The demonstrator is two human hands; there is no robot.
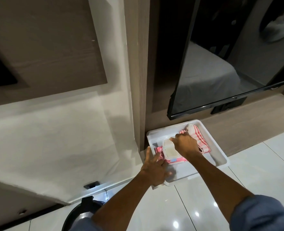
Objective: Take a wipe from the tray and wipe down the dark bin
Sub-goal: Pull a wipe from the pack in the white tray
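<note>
A white tray (219,154) sits on the glossy tiled floor against the wall. Inside it lies a pink wipe pack (161,151) with its pale lid (170,150) flipped up. My left hand (155,170) presses down on the near left end of the pack, index finger raised. My right hand (186,144) reaches over the lid, fingertips pinched at the pack's opening; what they pinch is hidden. The dark bin (81,214) stands at the bottom left, its round rim partly covered by my left arm.
A red-and-white striped cloth (198,137) lies in the tray's far right part. A black TV screen (221,64) leans on the wooden wall just above the tray. A wall socket (92,184) sits low on the white panel to the left.
</note>
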